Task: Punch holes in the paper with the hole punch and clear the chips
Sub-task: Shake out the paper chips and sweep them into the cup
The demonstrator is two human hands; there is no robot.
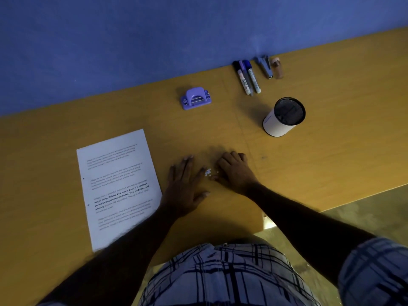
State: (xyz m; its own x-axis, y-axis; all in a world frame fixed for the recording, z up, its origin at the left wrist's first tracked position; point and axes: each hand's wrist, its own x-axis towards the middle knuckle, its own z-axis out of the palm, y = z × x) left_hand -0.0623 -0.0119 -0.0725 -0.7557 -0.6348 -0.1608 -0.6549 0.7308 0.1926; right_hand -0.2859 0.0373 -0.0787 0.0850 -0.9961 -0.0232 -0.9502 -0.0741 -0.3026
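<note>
Purple hole punch [195, 98], white chips [208, 172], yellow-brown table [309, 162].

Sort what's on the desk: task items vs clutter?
Task items: paper, already with holes at its left edge; hole punch; chips between the left hand and right hand.

Clutter: markers, stapler, small brown bottle, mesh-lined cup, though chips could end up there.

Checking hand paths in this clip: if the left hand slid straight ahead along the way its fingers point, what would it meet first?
The left hand lies flat with fingers aimed up-right. The chips sit just right of that line; beyond is bare table, so the way looks free, probably passing between hole punch and cup.
</note>
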